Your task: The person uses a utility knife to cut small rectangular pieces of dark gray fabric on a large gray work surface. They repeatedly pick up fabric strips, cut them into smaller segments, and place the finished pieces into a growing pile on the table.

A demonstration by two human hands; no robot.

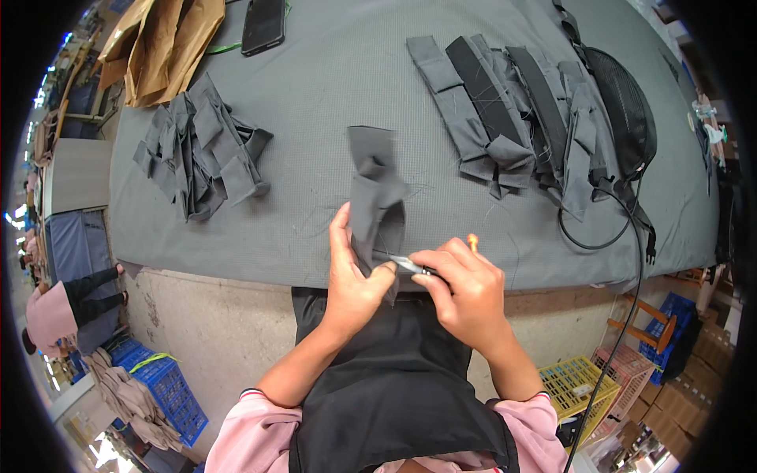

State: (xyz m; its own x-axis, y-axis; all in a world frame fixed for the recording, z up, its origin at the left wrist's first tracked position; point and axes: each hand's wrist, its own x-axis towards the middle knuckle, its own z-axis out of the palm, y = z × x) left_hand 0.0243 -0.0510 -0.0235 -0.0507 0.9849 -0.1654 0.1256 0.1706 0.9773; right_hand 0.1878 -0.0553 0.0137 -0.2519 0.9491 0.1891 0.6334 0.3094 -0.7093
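My left hand [354, 293] grips a dark grey fabric strip [371, 185] near its lower end, thumb pressed on the cloth. The strip rises over the table's near edge, and part of it is blurred by motion. In my closed right hand [465, 285] is a small tool with a pale metal tip [405, 263]; its exact kind is hidden by my fingers. The tip points left, at the cloth beside my left thumb. An orange knob [473, 241] shows just above the right knuckles.
Grey strips lie heaped [201, 150] on the left of the cloth-covered table [315, 94]; more strips [505, 110] lie at the right. A black mesh bag [621, 110] and cable [637, 276] are beyond them. A paper bag [162, 47] and phone [263, 25] sit far left.
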